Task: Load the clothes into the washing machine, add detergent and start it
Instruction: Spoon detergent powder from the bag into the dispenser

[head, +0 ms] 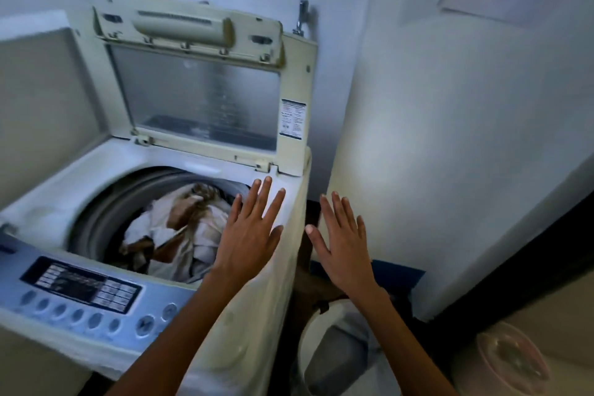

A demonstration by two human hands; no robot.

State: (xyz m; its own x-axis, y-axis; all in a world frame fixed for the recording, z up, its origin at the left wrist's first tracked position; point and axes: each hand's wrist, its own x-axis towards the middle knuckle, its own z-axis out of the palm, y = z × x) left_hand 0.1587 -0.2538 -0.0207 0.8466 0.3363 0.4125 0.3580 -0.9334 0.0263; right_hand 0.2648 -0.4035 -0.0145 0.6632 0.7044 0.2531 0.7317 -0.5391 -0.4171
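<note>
clothes (180, 235) in washing machine (283, 267) drum | lid (199, 87) upright behind | bucket (324, 350) right

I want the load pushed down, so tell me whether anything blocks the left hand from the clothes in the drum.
Nothing visible does. The lid stands raised at the back, leaving the drum uncovered, and the left hand is open over the drum's right edge, next to the clothes. The right hand is open beside the machine.
</note>
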